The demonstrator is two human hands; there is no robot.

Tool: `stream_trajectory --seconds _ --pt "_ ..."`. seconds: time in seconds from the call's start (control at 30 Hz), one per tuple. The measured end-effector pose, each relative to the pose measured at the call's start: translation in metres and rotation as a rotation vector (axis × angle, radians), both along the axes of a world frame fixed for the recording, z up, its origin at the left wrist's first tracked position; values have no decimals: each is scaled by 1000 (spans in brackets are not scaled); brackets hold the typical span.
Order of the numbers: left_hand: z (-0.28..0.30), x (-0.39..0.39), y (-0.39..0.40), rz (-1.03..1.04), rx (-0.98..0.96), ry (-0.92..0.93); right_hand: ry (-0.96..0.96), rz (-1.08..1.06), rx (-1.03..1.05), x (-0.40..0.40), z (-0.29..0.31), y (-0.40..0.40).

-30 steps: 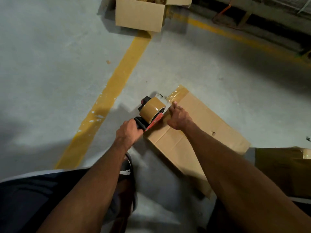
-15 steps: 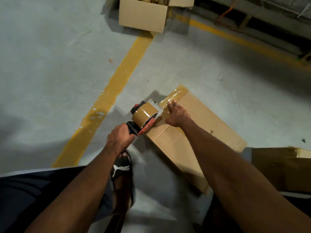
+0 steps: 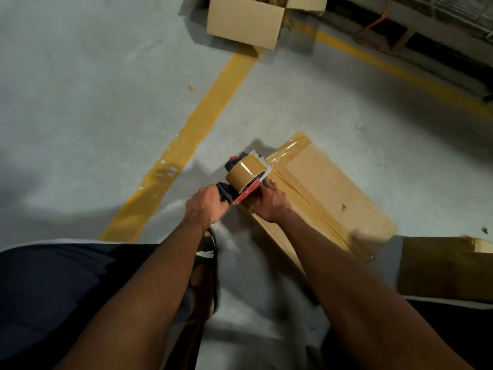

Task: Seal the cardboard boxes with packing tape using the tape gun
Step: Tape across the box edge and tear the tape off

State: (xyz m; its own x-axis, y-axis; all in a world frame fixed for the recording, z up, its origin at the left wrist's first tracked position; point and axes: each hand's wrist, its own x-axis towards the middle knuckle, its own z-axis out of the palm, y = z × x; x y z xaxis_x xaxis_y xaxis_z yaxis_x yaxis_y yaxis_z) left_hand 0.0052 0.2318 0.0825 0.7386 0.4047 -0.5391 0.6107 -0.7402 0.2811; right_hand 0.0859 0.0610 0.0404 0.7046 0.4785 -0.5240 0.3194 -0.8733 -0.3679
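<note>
A closed cardboard box [image 3: 325, 188] lies on the concrete floor in front of me, with a shiny strip of brown tape [image 3: 290, 150] along its far left edge. My left hand [image 3: 205, 206] grips the black handle of a red tape gun [image 3: 246, 174] carrying a brown tape roll, held at the box's left edge. Just right of the gun, my right hand [image 3: 269, 201] presses flat on the box top; its fingertips are partly hidden by the gun.
An open cardboard box [image 3: 245, 20] stands at the top of the view on a yellow floor line [image 3: 186, 140]. Another brown box [image 3: 442, 268] sits at the right edge. My sandalled foot [image 3: 205, 257] is beside the box's near left corner.
The tape gun and both hands have drawn back toward me along the box's left edge, leaving more tape laid on the far end.
</note>
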Motion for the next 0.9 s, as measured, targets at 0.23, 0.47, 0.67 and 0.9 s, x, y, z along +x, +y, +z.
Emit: stream_trajectory --seconds 0.23,0.47,0.67,0.9 --pt "6 -10 5 0 -27 26 17 65 -43 1 4 7" --pt "6 -25 2 13 -42 34 -17 99 -93 2 -2 3" --pt "8 -40 7 23 -5 64 7 103 -119 3 -9 0" --pt "7 -51 18 13 29 91 2 112 -138 -3 -13 0"
